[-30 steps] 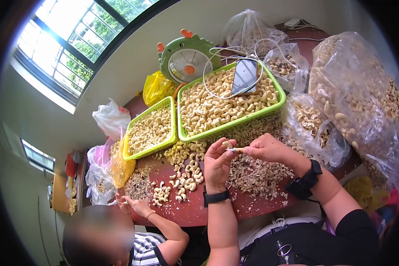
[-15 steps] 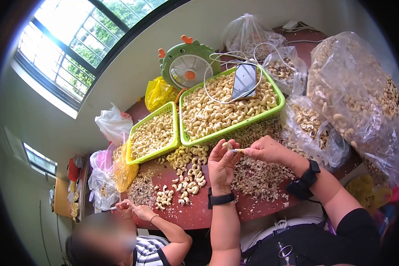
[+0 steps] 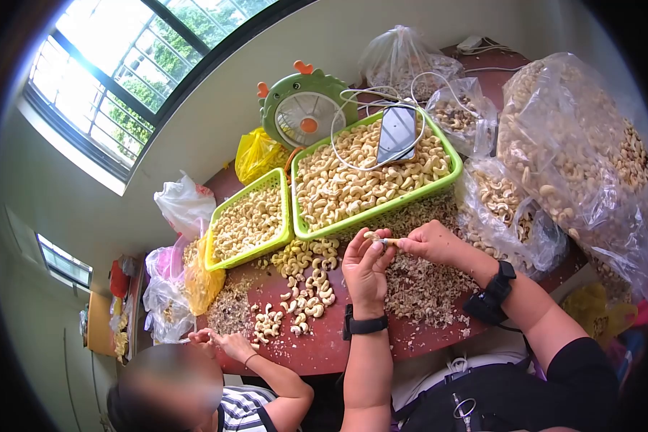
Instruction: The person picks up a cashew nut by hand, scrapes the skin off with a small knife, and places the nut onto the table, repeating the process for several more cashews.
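Note:
Between the fingertips of my left hand (image 3: 365, 277) is a pale cashew nut (image 3: 371, 235), held up above the table's edge. My right hand (image 3: 430, 245) grips a small knife with a yellowish handle (image 3: 394, 242); its short tip meets the nut near my left thumb. Below both hands spreads a heap of brown skin scraps (image 3: 425, 291). Loose peeled cashews (image 3: 311, 288) lie on the red table to the left of my left hand. Behind my hands stands a large green basket (image 3: 381, 205) full of cashews.
A smaller green basket (image 3: 248, 257) of cashews stands left of the large one. A phone (image 3: 397, 135) with a white cable rests on the nuts. Bulging clear bags (image 3: 569, 158) crowd the right side. A green fan (image 3: 306, 108) stands behind. Another person's hands (image 3: 223, 344) work at lower left.
My left hand has shifted slightly right, toward my right hand, and its wrist has turned a little. The nut and knife stay together at my fingertips.

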Available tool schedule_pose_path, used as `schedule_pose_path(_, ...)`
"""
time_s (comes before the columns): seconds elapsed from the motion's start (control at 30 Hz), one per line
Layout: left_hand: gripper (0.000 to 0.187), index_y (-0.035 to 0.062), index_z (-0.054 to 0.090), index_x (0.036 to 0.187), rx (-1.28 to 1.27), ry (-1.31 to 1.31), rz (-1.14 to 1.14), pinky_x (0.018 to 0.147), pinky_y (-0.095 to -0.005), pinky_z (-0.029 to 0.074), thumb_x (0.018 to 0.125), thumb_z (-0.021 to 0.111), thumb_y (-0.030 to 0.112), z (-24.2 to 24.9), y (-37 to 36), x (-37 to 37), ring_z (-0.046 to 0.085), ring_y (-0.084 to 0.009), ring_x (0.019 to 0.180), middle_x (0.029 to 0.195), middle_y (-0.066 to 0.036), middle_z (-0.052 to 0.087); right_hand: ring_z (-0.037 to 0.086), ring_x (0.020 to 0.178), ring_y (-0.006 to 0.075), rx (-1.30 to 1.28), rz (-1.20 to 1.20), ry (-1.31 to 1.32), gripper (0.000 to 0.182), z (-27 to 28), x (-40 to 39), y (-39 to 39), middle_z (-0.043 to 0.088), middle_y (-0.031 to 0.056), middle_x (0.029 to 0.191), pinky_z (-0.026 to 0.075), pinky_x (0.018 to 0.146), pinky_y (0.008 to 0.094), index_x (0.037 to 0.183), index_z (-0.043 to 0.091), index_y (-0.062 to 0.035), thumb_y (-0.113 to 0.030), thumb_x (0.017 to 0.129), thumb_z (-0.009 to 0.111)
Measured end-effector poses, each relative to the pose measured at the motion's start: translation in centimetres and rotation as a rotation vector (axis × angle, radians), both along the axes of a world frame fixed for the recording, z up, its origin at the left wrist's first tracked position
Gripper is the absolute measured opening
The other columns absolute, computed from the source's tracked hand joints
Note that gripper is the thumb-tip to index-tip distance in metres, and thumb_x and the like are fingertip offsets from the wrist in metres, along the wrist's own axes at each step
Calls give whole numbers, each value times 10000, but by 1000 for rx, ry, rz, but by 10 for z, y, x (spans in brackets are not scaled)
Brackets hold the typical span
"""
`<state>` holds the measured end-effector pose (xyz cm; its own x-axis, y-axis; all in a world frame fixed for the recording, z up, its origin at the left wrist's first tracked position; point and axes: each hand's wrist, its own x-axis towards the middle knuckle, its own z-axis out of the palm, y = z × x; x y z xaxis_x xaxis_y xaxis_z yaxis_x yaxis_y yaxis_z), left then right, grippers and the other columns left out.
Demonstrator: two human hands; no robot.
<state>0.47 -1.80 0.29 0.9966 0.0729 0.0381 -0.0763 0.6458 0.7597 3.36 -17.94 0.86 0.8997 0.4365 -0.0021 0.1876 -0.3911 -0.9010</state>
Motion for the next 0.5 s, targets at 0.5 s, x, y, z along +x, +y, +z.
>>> schedule_pose_path(0.5, 277, -7, 511, 1026, 19, 42, 45, 680, -299, 545, 754, 524, -57, -2, -1, 2, 566, -229, 910, 956, -150, 567, 463, 458, 199, -36, 4, -95, 497, -4, -1, 2, 493, 126, 509, 384, 472, 329, 637, 569, 2, -457, 798, 466)
